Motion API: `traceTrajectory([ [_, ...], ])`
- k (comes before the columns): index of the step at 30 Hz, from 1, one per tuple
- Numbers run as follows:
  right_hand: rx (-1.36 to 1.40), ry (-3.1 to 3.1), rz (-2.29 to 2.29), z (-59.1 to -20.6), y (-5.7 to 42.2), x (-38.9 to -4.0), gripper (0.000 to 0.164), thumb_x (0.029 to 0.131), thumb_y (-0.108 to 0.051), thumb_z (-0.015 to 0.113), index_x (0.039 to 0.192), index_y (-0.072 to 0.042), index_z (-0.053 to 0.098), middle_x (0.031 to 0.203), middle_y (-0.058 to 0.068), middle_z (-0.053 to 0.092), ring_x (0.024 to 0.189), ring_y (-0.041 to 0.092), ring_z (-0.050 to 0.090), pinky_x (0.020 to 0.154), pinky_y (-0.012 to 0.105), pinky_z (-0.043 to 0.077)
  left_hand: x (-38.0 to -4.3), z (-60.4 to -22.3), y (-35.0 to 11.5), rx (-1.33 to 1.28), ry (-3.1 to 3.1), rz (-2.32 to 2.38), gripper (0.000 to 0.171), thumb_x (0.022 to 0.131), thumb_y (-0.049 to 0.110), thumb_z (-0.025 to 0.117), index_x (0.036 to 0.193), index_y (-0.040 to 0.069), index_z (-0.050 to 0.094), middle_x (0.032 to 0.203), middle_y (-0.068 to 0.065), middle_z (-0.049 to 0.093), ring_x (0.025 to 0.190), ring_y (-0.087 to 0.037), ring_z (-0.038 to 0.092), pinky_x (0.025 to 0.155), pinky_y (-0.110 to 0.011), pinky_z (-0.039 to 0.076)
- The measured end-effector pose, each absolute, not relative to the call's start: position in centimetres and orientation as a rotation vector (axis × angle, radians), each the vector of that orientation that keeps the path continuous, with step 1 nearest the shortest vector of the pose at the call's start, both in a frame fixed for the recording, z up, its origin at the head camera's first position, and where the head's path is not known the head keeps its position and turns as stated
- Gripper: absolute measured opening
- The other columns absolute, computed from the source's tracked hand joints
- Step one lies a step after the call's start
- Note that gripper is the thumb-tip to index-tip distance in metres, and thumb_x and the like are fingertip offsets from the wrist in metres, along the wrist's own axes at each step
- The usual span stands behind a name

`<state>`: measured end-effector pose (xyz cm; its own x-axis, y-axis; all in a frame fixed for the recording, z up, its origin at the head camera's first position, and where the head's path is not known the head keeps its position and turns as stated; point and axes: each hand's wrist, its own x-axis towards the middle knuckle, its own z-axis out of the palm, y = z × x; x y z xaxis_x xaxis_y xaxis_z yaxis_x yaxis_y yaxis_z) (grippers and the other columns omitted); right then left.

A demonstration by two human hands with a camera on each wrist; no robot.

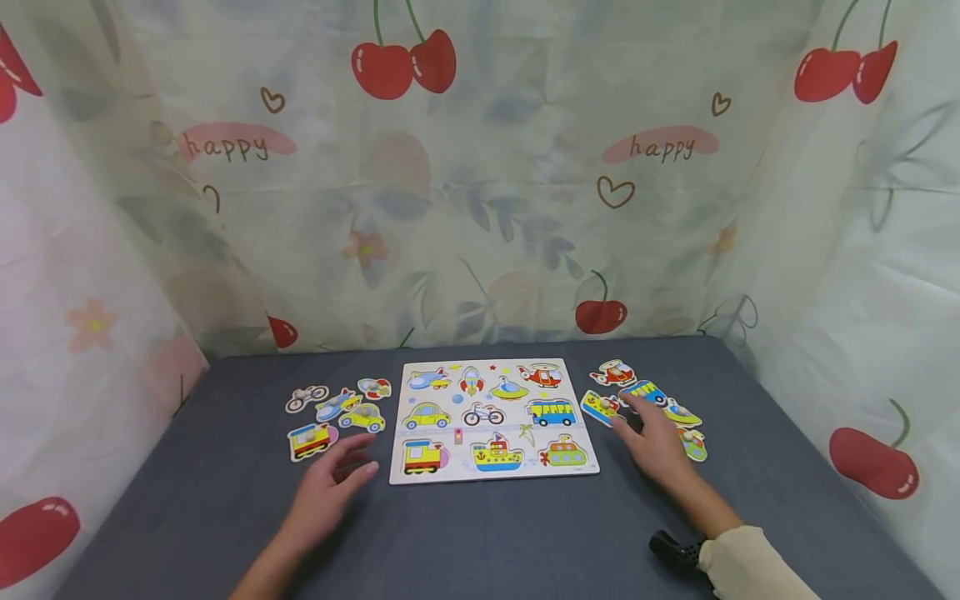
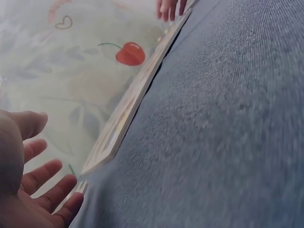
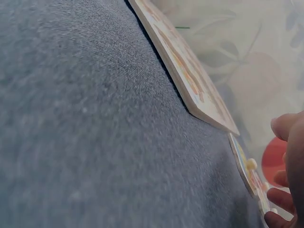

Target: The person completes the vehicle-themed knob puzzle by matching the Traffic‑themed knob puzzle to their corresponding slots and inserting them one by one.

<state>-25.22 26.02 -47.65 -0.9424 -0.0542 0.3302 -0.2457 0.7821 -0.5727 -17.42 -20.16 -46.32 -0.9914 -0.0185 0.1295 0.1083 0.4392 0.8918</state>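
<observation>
A white wooden puzzle board (image 1: 457,477) printed with vehicles lies in the middle of the table. My left hand (image 1: 330,487), its fingers relaxed and holding nothing, hovers left of the board, just below the train piece (image 1: 307,440) and car piece (image 1: 362,417). Over on the right side, my right hand (image 1: 656,437) reaches above the loose pieces. Its thumb and fingertips are close by the ship piece (image 1: 598,406) and bus piece (image 1: 645,392). In the right wrist view those fingers are loosely bent beside a knobbed piece (image 3: 244,166), with a gap showing between them.
Bicycle (image 1: 306,398), airplane (image 1: 337,405) and rocket (image 1: 374,388) pieces lie at the left. Around the right hand are helicopter (image 1: 613,372), flying saucer (image 1: 681,412) and submarine (image 1: 693,444) pieces. A patterned curtain (image 1: 480,208) encloses the dark cloth-covered table (image 1: 480,542).
</observation>
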Motion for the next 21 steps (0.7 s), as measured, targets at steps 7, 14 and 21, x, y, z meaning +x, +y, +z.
traceTrajectory([
  [7,0.172,-2.7,0.965,-48.2,25.2,-26.1,0.05,0.095,-0.022,0.063,0.136,0.004,0.051,0.131,0.025,0.054,0.121,0.041,0.049,0.1,0.057,0.034,-17.9,-46.3,-19.0,-0.006,-2.588,-1.638,0.042,0.094,0.017,0.066,0.134,0.007,0.056,0.134,-0.013,0.057,0.118,-0.031,0.057,0.098,-0.049,0.043],
  [14,0.092,-2.728,0.964,-48.6,24.6,-26.9,0.05,0.095,-0.024,0.062,0.136,0.002,0.052,0.129,0.024,0.055,0.122,0.041,0.047,0.101,0.056,0.033,-18.3,-46.6,-18.5,0.006,-2.608,-1.639,0.043,0.092,0.015,0.067,0.134,0.007,0.056,0.133,-0.012,0.057,0.115,-0.03,0.058,0.096,-0.048,0.045],
  [21,0.101,-2.722,0.904,-48.7,24.4,-27.4,0.047,0.094,-0.024,0.063,0.132,0.004,0.056,0.127,0.026,0.057,0.122,0.045,0.045,0.101,0.056,0.031,-18.7,-47.2,-18.2,0.037,-2.667,-1.582,0.045,0.089,0.017,0.072,0.131,0.009,0.058,0.129,-0.011,0.058,0.112,-0.031,0.058,0.091,-0.045,0.049],
])
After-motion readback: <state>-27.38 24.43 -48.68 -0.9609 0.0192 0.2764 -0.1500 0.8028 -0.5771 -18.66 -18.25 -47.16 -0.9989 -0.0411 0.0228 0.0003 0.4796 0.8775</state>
